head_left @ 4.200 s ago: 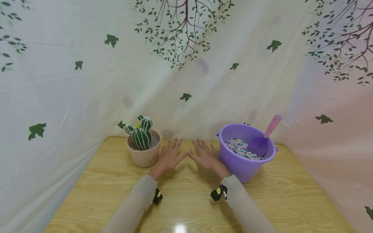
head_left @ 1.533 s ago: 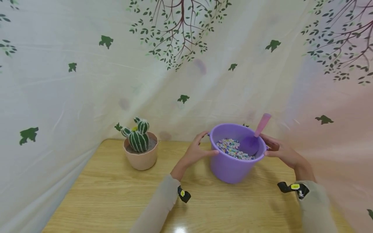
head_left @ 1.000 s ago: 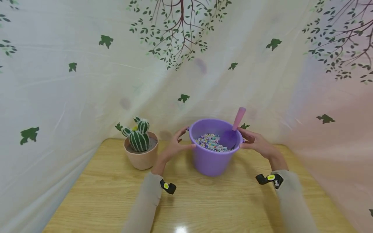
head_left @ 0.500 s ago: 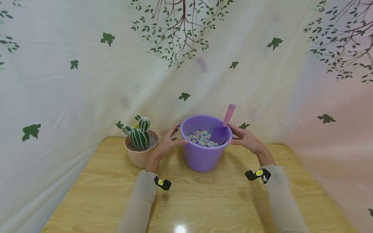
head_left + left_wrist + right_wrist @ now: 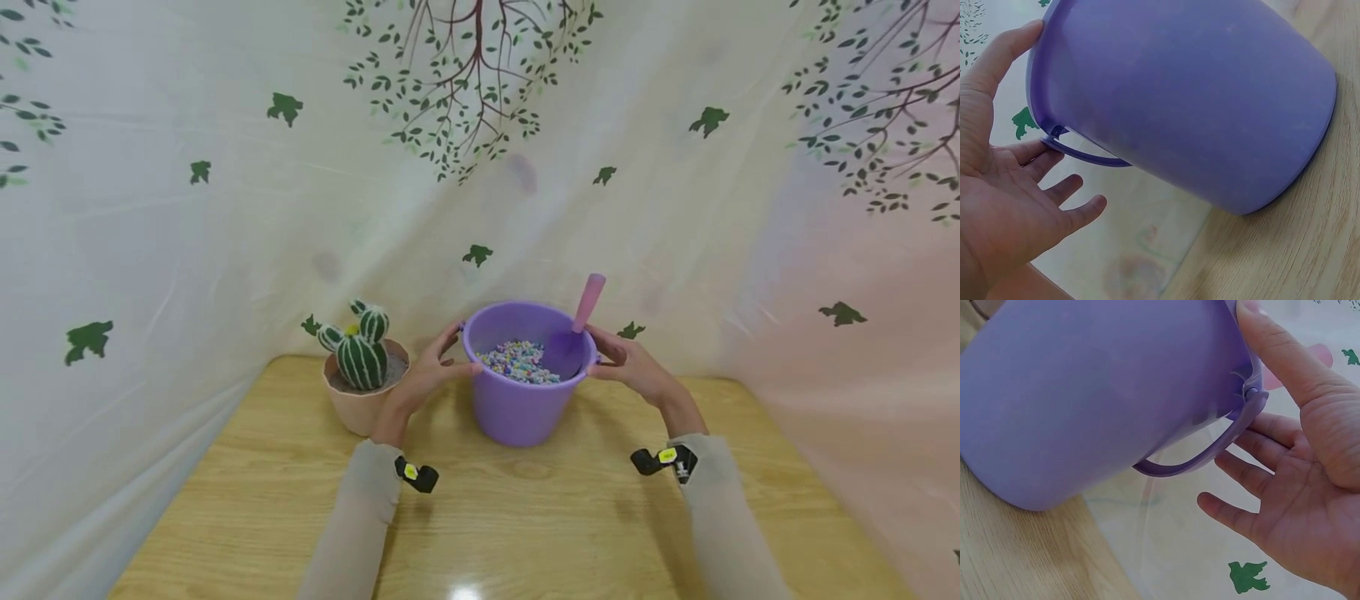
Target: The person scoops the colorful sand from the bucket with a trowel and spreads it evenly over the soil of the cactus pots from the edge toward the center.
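Observation:
A purple bucket (image 5: 521, 412) stands upright on the wooden table, holding small multicoloured pieces (image 5: 519, 362) and a scoop with a pink handle (image 5: 589, 302). My left hand (image 5: 429, 373) grips the rim's left side, with the thumb in front and fingers at the handle mount. On the opposite side my right hand (image 5: 637, 367) holds the rim the same way. The left wrist view shows the left hand (image 5: 1016, 194) with its lower fingers loose below the bucket's handle (image 5: 1094, 157). Thumb and fingertips of the right hand (image 5: 1304, 469) meet the bucket (image 5: 1104, 394) near its handle joint.
A potted cactus (image 5: 362, 362) in a pinkish pot (image 5: 360, 410) stands left of the bucket, close beside my left hand and wrist. Behind the table (image 5: 517, 525) hangs a pale cloth (image 5: 420, 242) printed with leaves and branches.
Both hands left their flat place on the table and took hold of the bucket. It moved left from the right side to mid-table, with the scoop inside; over the last half second it stays nearly still.

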A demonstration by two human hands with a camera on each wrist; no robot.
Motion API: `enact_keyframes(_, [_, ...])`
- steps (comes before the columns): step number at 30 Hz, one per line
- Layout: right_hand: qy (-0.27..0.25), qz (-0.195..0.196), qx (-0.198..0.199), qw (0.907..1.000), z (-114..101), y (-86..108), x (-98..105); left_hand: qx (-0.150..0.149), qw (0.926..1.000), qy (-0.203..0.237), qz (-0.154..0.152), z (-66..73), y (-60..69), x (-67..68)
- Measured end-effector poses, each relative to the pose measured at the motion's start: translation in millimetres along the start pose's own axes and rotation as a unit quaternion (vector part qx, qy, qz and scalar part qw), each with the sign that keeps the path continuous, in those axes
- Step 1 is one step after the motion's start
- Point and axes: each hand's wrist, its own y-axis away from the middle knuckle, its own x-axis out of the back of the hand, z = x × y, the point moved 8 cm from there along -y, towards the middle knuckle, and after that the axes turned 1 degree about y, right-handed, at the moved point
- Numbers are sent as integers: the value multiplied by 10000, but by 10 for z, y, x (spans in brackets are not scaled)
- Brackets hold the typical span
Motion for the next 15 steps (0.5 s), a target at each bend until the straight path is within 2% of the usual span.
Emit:
enact_keyframes(10, [10,108,136,9998,-24,37,-19,104,9997,215,-72,-29,-1,-30])
enact_keyframes(15, [-4,48,214,9998,-43,22,-30,148,9995,266,-8,-44,-9,-11])
